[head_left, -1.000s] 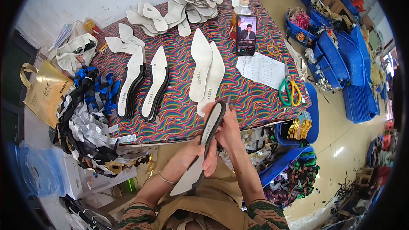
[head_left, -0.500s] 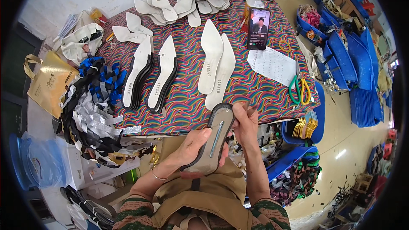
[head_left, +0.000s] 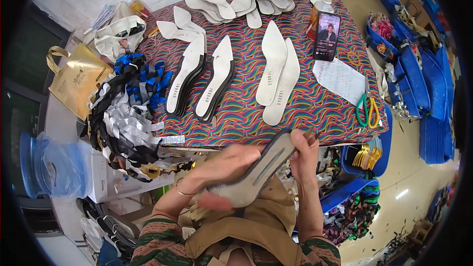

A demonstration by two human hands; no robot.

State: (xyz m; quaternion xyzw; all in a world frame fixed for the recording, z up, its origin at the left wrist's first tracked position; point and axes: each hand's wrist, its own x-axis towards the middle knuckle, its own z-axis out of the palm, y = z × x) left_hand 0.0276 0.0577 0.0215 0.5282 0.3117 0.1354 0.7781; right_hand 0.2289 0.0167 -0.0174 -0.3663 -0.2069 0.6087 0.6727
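Observation:
Above my lap I hold a shoe insole, tilted, its grey-brown underside facing me. A narrow metal strip sits in its slot, black covering runs along the upper edge, and the lower pointed end is reddish. My right hand pinches the rounded end between thumb and fingers. My left hand, blurred, closes along the insole's left edge, its fingertips partly hidden. On the table beyond lie two white insoles, overlapping. Left of them are a small pile of black-edged insoles and a taller one.
Loose white insoles heap at the back of the patterned table. A phone leans on a bottle; paper and scissors lie nearby. Strips of material hang at left; blue bins stand at right.
The insole has tilted further, its rounded end swinging right and down with my right hand. My left hand has shifted along the edge. The whole view has turned, so the table appears further right.

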